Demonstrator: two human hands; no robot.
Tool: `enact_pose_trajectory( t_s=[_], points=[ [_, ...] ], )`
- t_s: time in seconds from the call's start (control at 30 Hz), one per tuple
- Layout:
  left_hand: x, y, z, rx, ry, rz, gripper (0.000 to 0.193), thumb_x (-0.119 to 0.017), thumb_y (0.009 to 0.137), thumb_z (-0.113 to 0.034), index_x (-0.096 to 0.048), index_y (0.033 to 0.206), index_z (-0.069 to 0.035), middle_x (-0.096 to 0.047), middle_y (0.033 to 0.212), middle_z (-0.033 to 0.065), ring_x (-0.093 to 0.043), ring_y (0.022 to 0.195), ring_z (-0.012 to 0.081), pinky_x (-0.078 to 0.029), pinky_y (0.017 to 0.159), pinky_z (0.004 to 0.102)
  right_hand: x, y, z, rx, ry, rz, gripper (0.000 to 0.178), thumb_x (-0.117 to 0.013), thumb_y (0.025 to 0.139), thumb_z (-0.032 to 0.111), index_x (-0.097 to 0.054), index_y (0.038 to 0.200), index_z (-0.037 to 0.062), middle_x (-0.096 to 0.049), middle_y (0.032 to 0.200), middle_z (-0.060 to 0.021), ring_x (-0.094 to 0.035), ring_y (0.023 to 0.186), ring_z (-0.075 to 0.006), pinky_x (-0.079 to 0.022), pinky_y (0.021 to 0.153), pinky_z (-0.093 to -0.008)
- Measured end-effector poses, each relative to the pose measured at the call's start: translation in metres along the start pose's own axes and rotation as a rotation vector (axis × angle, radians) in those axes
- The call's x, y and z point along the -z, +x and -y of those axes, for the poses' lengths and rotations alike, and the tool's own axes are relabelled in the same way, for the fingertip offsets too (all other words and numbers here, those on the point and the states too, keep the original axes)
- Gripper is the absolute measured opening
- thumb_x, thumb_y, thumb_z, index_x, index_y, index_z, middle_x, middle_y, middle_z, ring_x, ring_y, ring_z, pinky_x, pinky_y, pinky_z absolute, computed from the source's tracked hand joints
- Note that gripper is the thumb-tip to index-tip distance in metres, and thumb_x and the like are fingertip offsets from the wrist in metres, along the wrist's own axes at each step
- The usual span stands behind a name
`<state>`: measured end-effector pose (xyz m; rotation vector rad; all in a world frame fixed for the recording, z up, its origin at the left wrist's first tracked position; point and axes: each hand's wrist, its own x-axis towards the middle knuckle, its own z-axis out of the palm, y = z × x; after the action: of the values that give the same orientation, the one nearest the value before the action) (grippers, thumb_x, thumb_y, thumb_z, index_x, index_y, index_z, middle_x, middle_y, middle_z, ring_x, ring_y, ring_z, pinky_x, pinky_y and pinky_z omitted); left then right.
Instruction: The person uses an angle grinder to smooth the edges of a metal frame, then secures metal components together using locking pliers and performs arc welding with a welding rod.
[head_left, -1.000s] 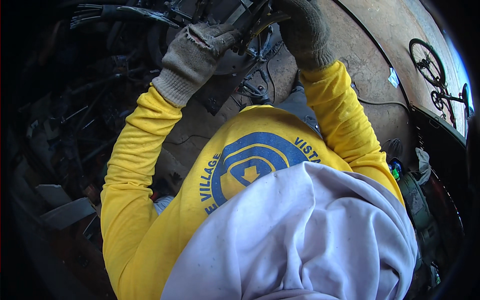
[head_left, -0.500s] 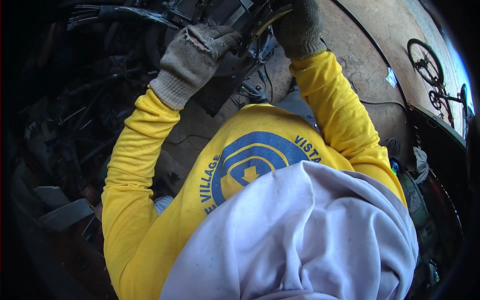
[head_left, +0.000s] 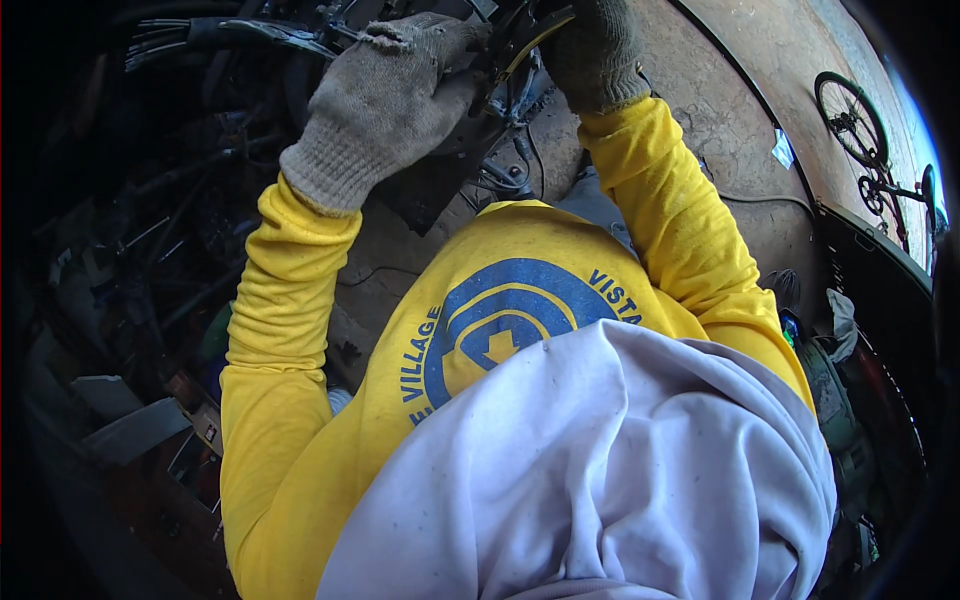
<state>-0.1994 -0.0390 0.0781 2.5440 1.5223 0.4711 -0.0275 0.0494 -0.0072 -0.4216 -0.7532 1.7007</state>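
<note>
My left hand [head_left: 385, 100], in a worn grey knit glove with a torn patch, reaches to a dark mechanical assembly [head_left: 505, 75] at the top. Its fingers and thumb close at the assembly's left side; what lies between them is hidden. Across from it my right hand [head_left: 597, 60], in a darker-looking glove, is bent in at the assembly's right side. Shadow and the upper edge hide most of its fingers. A thin curved strip with a yellowish edge [head_left: 540, 42] runs between the hands, its end beside the right glove. Below the assembly hang cables [head_left: 505, 178].
Frayed grey wire ends [head_left: 160, 40] stick out at the upper left. Dark scrap and metal bits lie along the left, with pale flat pieces [head_left: 135, 430] lower down. A hose [head_left: 765, 202] crosses the floor at right. A bicycle [head_left: 870, 160] stands at the far right.
My left hand has shifted up slightly and turned, so that the torn patch sits nearer the top and the thumb shows more. The right hand has barely moved.
</note>
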Motion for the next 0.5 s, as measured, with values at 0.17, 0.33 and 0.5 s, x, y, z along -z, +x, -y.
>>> enact_pose_trajectory(
  t_s=[0.17,0.33,0.5],
  points=[
    [0.006,0.002,0.011,0.053,-0.043,0.060,0.031,-0.067,0.093,-0.010,-0.067,0.124,-0.006,-0.071,0.113,0.0121,-0.072,0.100,0.0269,-0.057,0.088,0.0353,0.003,0.002,0.000,0.020,-0.071,-0.001,0.068,-0.056,0.092,0.025,-0.033,0.150,-0.0027,-0.051,0.107,-0.0093,-0.064,0.094,-0.0228,-0.055,0.081,-0.0321],
    [0.012,-0.007,0.006,0.171,-0.038,0.095,0.029,-0.065,0.095,-0.011,-0.068,0.123,-0.005,-0.072,0.115,0.0126,-0.071,0.103,0.0264,-0.056,0.091,0.0344,0.002,-0.001,0.002,0.047,-0.157,0.012,0.071,-0.059,0.092,0.030,-0.033,0.149,-0.0046,-0.051,0.108,-0.0093,-0.064,0.095,-0.0222,-0.054,0.081,-0.0310],
    [0.010,-0.013,0.004,0.236,-0.059,0.098,0.029,-0.065,0.096,-0.012,-0.068,0.124,-0.005,-0.072,0.117,0.0125,-0.071,0.106,0.0253,-0.055,0.093,0.0335,-0.004,-0.001,0.004,0.015,-0.063,-0.016,0.072,-0.059,0.092,0.032,-0.035,0.147,-0.0057,-0.051,0.108,-0.0099,-0.063,0.094,-0.0225,-0.054,0.082,-0.0326]
  ],
)
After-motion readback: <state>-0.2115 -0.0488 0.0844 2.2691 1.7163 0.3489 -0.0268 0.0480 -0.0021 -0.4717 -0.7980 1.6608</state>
